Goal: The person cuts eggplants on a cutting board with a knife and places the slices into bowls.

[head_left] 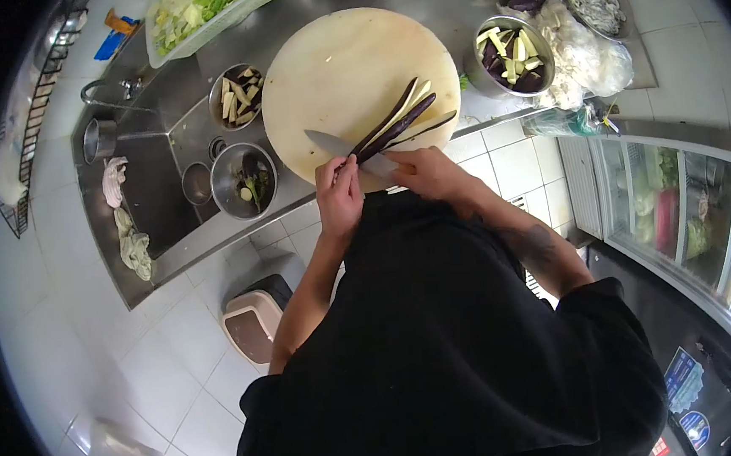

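Observation:
Long eggplant strips, dark purple outside and pale inside, lie bunched near the lower right of a round cutting board. My left hand has its fingers closed on the near end of the bunch. A kitchen knife is in my right hand, its blade lying under or across the strips' near ends with the tip pointing left. The grip on the handle is partly hidden by the fingers. One thin strip lies apart on the right.
Bowls of cut eggplant stand left and right of the board. A metal bowl of eggplant trimmings sits beside the sink. A lettuce basket is at the back left. A glass-door fridge stands right.

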`<state>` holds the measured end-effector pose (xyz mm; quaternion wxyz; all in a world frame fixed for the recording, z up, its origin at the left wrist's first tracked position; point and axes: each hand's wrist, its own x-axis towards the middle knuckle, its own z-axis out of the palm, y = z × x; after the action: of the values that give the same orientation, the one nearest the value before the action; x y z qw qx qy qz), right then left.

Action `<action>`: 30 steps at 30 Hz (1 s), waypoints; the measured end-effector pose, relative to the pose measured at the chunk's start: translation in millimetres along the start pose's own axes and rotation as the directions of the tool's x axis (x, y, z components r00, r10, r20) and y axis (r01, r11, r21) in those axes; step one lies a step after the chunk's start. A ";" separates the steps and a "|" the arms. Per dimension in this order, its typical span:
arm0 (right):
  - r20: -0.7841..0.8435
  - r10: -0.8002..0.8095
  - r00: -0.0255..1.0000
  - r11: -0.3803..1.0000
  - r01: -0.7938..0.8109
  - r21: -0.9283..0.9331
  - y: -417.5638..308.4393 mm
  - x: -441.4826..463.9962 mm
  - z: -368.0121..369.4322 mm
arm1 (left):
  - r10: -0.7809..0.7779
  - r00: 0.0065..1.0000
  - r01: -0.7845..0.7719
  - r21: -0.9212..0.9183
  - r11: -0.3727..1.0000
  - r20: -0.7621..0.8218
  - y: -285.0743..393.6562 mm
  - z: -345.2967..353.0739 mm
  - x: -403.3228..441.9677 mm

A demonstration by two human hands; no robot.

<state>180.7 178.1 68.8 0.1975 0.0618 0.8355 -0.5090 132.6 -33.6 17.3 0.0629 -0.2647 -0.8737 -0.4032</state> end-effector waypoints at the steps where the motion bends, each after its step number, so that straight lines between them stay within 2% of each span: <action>1: -0.010 0.001 1.000 1.000 -0.001 0.001 1.8 -7.9 -9.5 | 0.009 1.000 -0.009 -0.003 1.000 0.003 0.3 1.0 0.1; 3: 0.083 0.082 0.993 0.996 -0.084 0.023 17.1 -35.9 -39.8 | -0.023 0.999 0.022 -0.024 0.999 -0.031 -0.3 4.9 -1.2; 5: 0.192 0.271 0.943 0.950 -0.294 0.106 27.5 -73.8 -73.5 | 0.002 1.000 -0.001 0.033 0.999 -0.015 -3.5 2.0 0.9; 7: 0.197 0.337 0.921 0.914 -0.370 0.167 42.3 -109.7 -98.8 | 0.029 1.000 -0.029 0.091 0.995 0.001 2.1 -0.3 11.7; 9: 0.166 0.358 0.919 0.905 -0.385 0.180 50.6 -136.7 -119.2 | 0.071 0.992 -0.091 0.207 0.974 0.102 23.6 -1.8 32.7; 13: 0.129 0.403 0.906 0.879 -0.423 0.219 56.9 -161.4 -134.5 | 0.150 0.970 -0.195 0.237 0.952 0.194 35.3 31.6 64.7; 15: 0.031 0.466 0.884 0.840 -0.454 0.298 49.5 -163.4 -135.5 | 0.017 0.915 -0.099 0.183 0.978 0.404 31.9 40.1 81.2; 19: -0.071 0.415 0.907 0.864 -0.369 0.342 43.9 -148.0 -120.3 | 0.018 0.936 -0.045 0.070 0.997 0.351 3.6 32.7 96.7; 21: -0.186 0.195 0.963 0.949 -0.137 0.284 40.8 -133.8 -102.4 | -0.217 0.858 0.239 0.012 0.971 0.465 1.6 10.9 110.6; 23: -0.259 0.104 0.960 0.975 -0.047 0.216 26.1 -113.2 -84.9 | -0.218 0.858 0.235 0.022 0.972 0.465 -14.3 8.0 111.1; 24: -0.339 -0.090 0.936 0.996 0.093 -0.009 29.7 -100.3 -75.9 | -0.160 0.888 0.150 0.059 0.987 0.432 -17.9 7.5 111.6; 25: -0.404 -0.280 0.871 0.949 0.188 -0.253 29.2 -87.2 -67.7 | -0.098 0.912 0.064 0.099 0.993 0.399 -20.8 8.2 112.4; 26: -0.391 -0.256 0.884 0.952 0.159 -0.263 26.7 -80.4 -62.2 | -0.099 0.915 0.066 0.098 0.993 0.390 -22.3 10.5 110.5; 28: -0.374 -0.241 0.896 0.950 0.138 -0.281 10.9 -68.2 -58.5 | -0.084 0.946 0.104 -0.048 0.993 0.312 -20.4 17.3 108.3; 30: -0.288 -0.161 0.944 0.884 0.008 -0.467 -7.7 -62.0 -60.4 | -0.094 0.954 0.123 -0.085 0.989 0.284 -17.1 23.3 107.6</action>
<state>218.9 233.3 123.9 0.0465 0.0577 0.9546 -0.2884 34.6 18.7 25.1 -0.0966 -0.2734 -0.8655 -0.4085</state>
